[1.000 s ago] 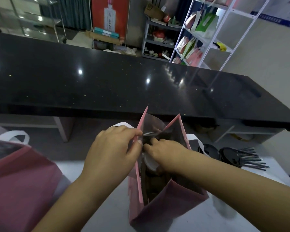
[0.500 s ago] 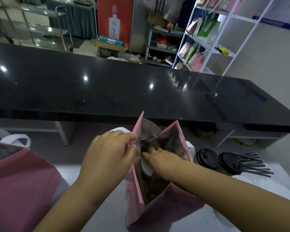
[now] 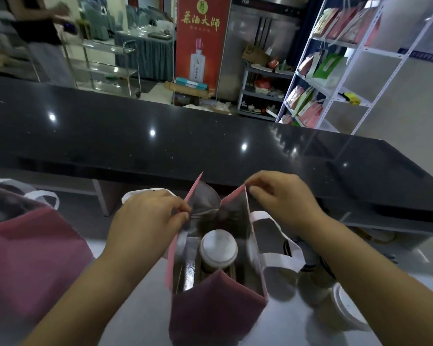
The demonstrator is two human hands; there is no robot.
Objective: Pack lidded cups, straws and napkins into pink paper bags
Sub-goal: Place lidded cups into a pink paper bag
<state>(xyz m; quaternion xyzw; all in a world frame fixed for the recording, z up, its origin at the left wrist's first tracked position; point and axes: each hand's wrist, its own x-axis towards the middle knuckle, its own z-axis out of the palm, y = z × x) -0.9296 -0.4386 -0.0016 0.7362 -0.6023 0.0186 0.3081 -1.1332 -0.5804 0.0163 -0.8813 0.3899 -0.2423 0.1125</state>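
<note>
A pink paper bag (image 3: 210, 303) with white handles stands open on the white table in front of me. Inside it a brown cup with a white lid (image 3: 218, 248) stands upright. My left hand (image 3: 148, 218) pinches the bag's left rim between thumb and fingers. My right hand (image 3: 285, 198) pinches the top of the right rim and holds that side outward. No straw or napkin shows inside the bag.
A second pink bag (image 3: 28, 258) stands at the left. Another white-lidded cup (image 3: 345, 308) sits on the table to the right, partly behind my right forearm. A black counter (image 3: 160, 136) runs across behind the bag. A white shelf rack (image 3: 335, 71) stands far right.
My right hand has come out of the bag and taken hold of its right rim. The bag's mouth is now spread wider, showing the lidded cup. My view has tilted upward.
</note>
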